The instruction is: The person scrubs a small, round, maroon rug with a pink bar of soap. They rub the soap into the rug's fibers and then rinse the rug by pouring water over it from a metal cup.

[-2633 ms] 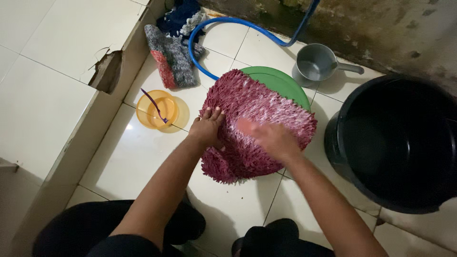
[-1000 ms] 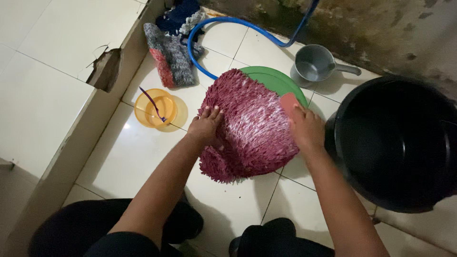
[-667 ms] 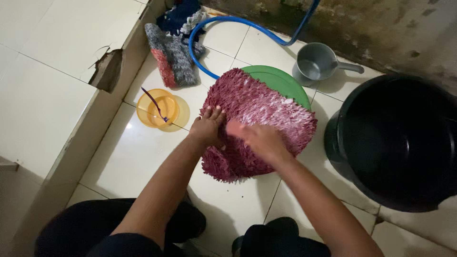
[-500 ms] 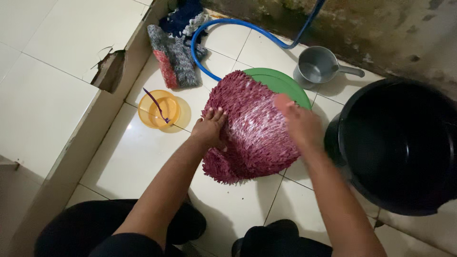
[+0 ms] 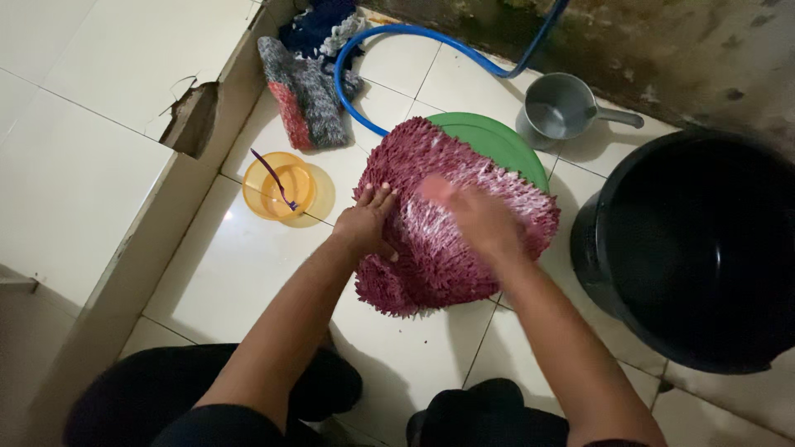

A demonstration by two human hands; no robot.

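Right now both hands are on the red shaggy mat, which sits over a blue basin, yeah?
Not quite: the basin under the red shaggy mat is green, as the head view shows. Left hand and right hand are both on the mat.

R hand point(image 5: 480, 222) w/ pink scrubber point(image 5: 436, 187) swept back from mat point(image 5: 451, 215) right edge to centre

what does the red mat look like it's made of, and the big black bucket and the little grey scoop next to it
Mat: looks like chenille or microfibre shag; thick soft tufts, with pale streaks, possibly suds, by the right hand.
Bucket: probably plastic; smooth, dull black wall with a moulded rim.
Scoop: likely plastic; even matt grey, bowl and handle apparently one piece, though metal can't be ruled out in this light.
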